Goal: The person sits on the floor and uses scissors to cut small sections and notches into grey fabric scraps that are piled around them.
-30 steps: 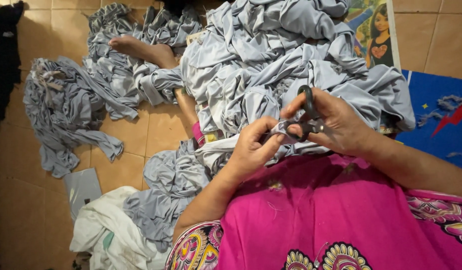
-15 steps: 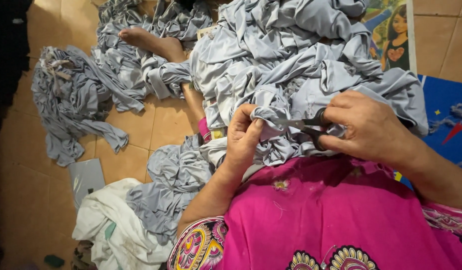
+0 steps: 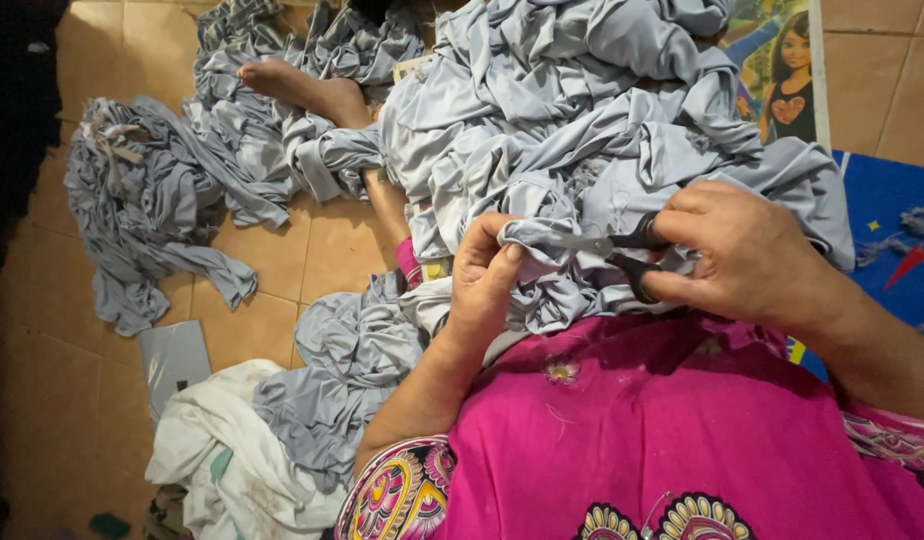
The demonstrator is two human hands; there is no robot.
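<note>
Your left hand (image 3: 485, 280) pinches a bunched fold of grey cloth (image 3: 542, 235) between thumb and fingers (image 3: 502, 262), closed tight on it just above your lap. Your right hand (image 3: 747, 258) is wrapped around a pair of black-handled scissors (image 3: 622, 250), fingers through the loops — the handles are mostly hidden under your knuckles, and only one loop and the slim blades show. The blades point left toward the pinched fold, their tips at or on the cloth; whether they are parted is hard to make out.

That fold belongs to the big grey heap (image 3: 582, 110) that spills from your lap toward the far side, its top cut off by the picture's edge. Your pink garment (image 3: 682, 430) fills the near right, with a patterned hem running out of view at the bottom.

To the left, a bare foot (image 3: 292, 85) and shin poke out from under the cloth — the rest of the leg is buried. More grey pieces (image 3: 152, 210) lie on the tiled floor (image 3: 42, 380) further left, and a white bundle (image 3: 217, 465) sits near left beside a small flat grey piece (image 3: 172, 355). Far right, a printed picture (image 3: 782, 75) and a blue mat (image 3: 887, 230) are partly covered by the heap.
</note>
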